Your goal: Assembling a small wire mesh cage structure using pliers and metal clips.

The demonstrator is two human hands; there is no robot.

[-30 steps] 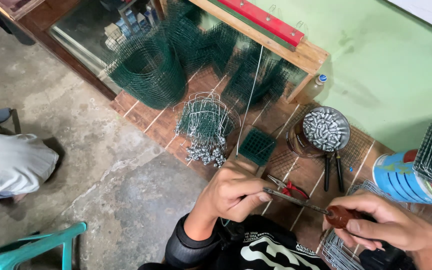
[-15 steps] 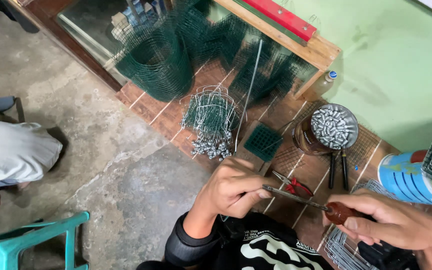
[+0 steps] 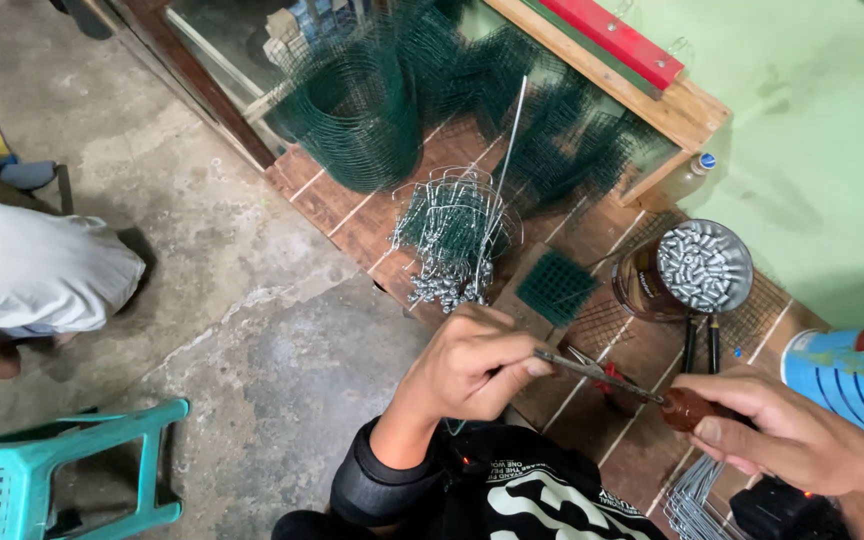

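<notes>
My left hand (image 3: pixel 467 365) pinches a long thin steel wire (image 3: pixel 502 170) that rises up and away toward the green mesh. My right hand (image 3: pixel 782 430) grips the brown handles of long-nose pliers (image 3: pixel 602 375), whose tips reach the wire at my left fingers. Just beyond my left hand lies a pile of bent wire pieces with small metal sleeves (image 3: pixel 450 240). A small green mesh square (image 3: pixel 555 287) lies to its right.
A roll of green wire mesh (image 3: pixel 357 110) and more mesh lean at a wooden frame (image 3: pixel 672 110). A round dish of metal sleeves (image 3: pixel 704 266) sits on a jar, a blue tin (image 3: pixel 837 375) is at right, red cutters (image 3: pixel 617 385) lie below the pliers. Another person in white (image 3: pixel 32 275) crouches at left by a teal stool (image 3: pixel 72 465).
The view has shifted slightly, so the scene sits lower and more to the right. Both hands keep the same grip on the wire and the pliers.
</notes>
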